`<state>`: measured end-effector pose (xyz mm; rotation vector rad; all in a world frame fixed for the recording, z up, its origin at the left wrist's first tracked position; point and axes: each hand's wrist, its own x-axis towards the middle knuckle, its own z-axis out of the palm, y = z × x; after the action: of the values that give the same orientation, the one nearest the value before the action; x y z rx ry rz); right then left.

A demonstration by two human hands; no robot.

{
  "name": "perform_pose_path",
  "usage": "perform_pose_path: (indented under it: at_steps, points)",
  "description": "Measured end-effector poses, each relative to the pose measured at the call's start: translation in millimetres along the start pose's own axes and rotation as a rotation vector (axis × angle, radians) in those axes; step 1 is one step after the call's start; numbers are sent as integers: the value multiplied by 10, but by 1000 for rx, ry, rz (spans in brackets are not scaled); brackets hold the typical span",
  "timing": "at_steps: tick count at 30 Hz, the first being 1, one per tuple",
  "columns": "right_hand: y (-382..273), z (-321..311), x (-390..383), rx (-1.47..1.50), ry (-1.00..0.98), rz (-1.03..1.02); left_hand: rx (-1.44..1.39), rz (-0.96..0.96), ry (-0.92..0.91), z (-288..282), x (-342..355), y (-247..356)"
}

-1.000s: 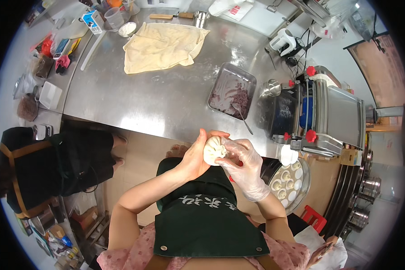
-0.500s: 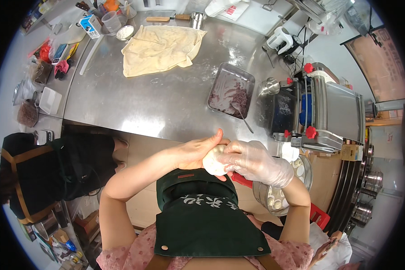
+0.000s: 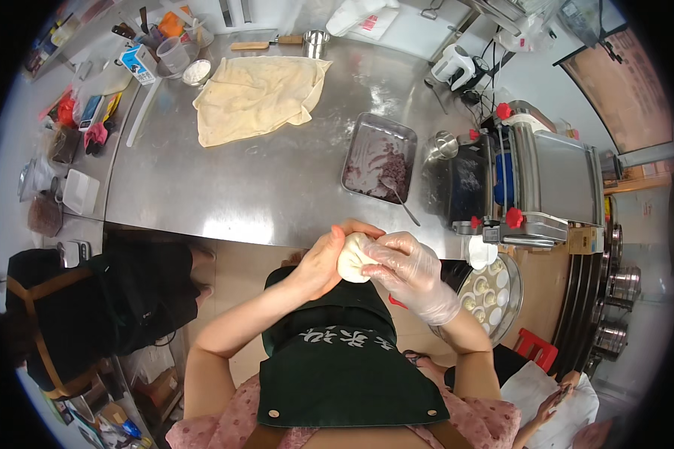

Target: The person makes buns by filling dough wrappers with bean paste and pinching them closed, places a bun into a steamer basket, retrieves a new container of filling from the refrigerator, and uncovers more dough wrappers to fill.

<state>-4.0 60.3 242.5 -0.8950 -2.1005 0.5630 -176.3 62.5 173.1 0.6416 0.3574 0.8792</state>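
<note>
stainless steel, dull and streaked, makes up the broad counter (image 3: 202, 187), with a rolling machine (image 3: 528, 168) of metal rollers and red knobs at its right end. below its near edge, in front of the person's dark apron (image 3: 337, 370), a dough bun (image 3: 352, 260) sits between the two hands. it lies directly left of the gloved right fingers (image 3: 388, 256) and right of the bare left palm, touching both. roughly round, it shows no clear long axis; its folds draw toward the right hand (image 3: 413, 273). both hands are equally near.

the left hand (image 3: 320, 263) is cupped around the bun's side, thumb raised, its other fingers loosely curved and partly hidden behind it. the right fingers, in thin wrinkled clear plastic, are drawn close together on the gathered edge; how tightly they pinch is hard to tell, since the glove covers the tips.

the dough looks smooth, matte and soft, creased where it gathers. beyond it, a rectangular metal tray (image 3: 351, 150) has grainy purple mash (image 3: 397, 166) smeared inside, a spoon (image 3: 410, 213) leaning out over the near rim. farther left lies a rumpled cream sheet (image 3: 258, 97). right of the gloved hand, a round metal pan (image 3: 517, 299) holds pale pieces and white discs.
</note>
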Motion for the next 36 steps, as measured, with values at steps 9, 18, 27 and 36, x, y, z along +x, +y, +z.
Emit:
perform_pose_path:
  at_steps: [9,18,27,36]
  points:
    - [35,175,86,-151,56,42,-47,-31,-7,-231,69,71]
    - [199,855,-90,-213,186,159,-83,-22,4,-748,-22,44]
    - [1109,1992,-570,32,-18,599,-242,-153,402,-1875,57,-829]
    - [1632,2523,-753,512,475,745,635,152,435,-2109,314,-1206]
